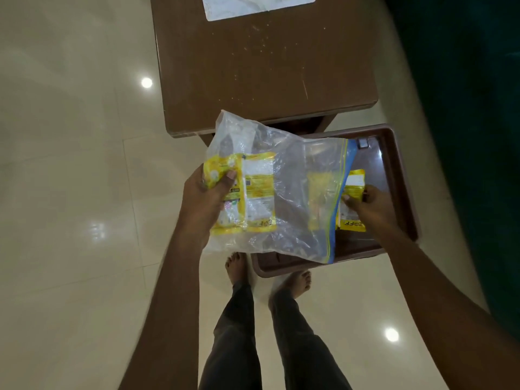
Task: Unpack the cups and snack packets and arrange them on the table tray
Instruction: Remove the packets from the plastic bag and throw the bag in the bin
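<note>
A clear zip bag [292, 192] with a blue seal strip hangs over a brown tray [405, 192]. My left hand [205, 198] grips the bag's closed end, pressing on yellow snack packets [253, 192] inside it. Another yellow packet [316, 198] shows blurred through the plastic near the mouth. My right hand [368, 202] is at the bag's open mouth, fingers closed on a yellow snack packet [353, 192] that sticks out of the bag above the tray. No cups are visible.
A brown table [267, 66] stands beyond the tray, with a white mat [259, 5] at its far end. Glossy cream floor tiles lie on the left. A dark green surface [478, 136] fills the right side. My bare feet [267, 274] stand near the tray's front edge.
</note>
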